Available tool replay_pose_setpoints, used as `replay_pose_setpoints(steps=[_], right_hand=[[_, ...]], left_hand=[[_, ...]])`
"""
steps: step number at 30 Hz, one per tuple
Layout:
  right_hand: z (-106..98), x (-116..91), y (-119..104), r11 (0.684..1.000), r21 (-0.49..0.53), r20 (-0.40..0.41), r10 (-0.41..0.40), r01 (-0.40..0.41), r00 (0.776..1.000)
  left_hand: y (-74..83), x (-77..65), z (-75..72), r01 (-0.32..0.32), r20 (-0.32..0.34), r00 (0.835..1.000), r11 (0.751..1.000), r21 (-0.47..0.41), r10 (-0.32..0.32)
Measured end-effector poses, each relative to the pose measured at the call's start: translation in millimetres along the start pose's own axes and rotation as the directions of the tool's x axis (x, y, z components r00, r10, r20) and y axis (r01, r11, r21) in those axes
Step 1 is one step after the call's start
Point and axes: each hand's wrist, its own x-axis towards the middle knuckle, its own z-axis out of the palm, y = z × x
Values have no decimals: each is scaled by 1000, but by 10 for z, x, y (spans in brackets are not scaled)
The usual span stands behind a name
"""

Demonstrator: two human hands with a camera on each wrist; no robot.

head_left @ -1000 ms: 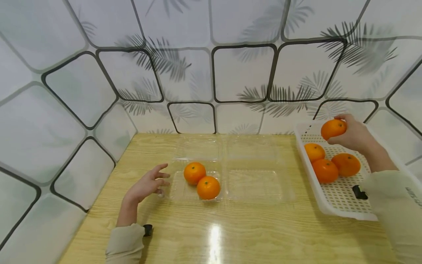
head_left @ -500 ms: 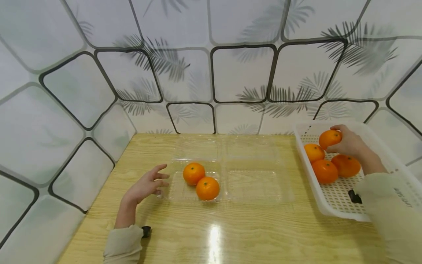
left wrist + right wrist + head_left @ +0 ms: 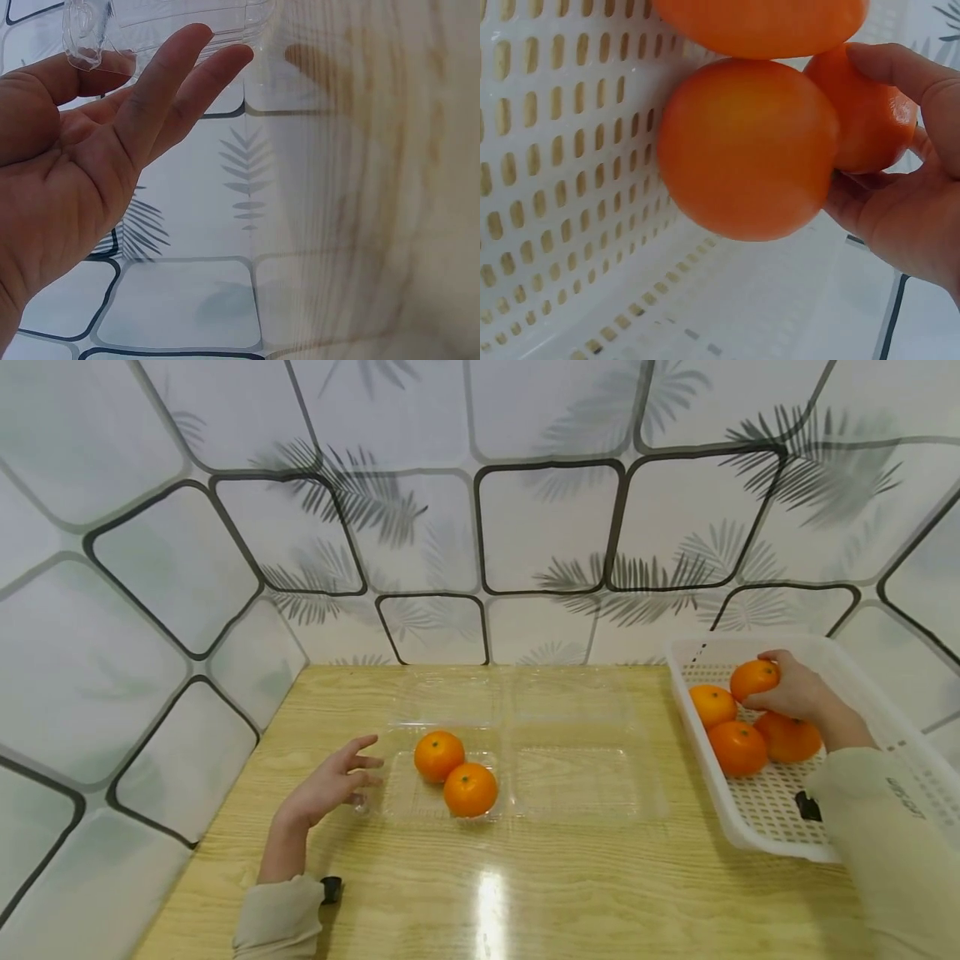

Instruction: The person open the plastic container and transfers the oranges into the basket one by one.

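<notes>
In the head view my right hand (image 3: 795,692) grips an orange (image 3: 753,681) between thumb and fingers, inside the white basket (image 3: 723,810). Several more oranges lie there, among them one (image 3: 738,748) by the left wall. The right wrist view shows the held orange (image 3: 862,112) beside a larger-looking orange (image 3: 746,150). My left hand (image 3: 330,783) has its fingers spread loosely at the left edge of a clear plastic container (image 3: 397,793). Its thumb overlaps a corner of the container (image 3: 94,34) in the left wrist view. Two oranges (image 3: 470,790) sit inside that container.
A second clear container (image 3: 577,781) stands directly to the right of the first, both with lids folded back toward the wall. Patterned wall covering (image 3: 555,527) rises behind and on the left of the wooden table (image 3: 420,893).
My right hand has lowered the gripped orange a little within the basket, then held nearly still. The left hand keeps its place by the container.
</notes>
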Motion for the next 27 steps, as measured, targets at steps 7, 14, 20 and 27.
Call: replay_pose_setpoints(steps=[7,14,20,27], right_hand=[[68,-22,128,992,113,49,-52,46,997],[156,-39,254,979,198,93,-56,36,994],[193,-35,296,984,171,82,-55,40,995],[229,5,292,981,182,43,-73,64,996]], left_hand=[[-14,0,0,-1,-6,1000,1000,6,1],[-22,4,-1,-6,-5,1000,1000,9,6],[-39,8,-4,0,-5,1000,1000,9,0],[-37,18,3,18,-7,1000,1000,11,-18]])
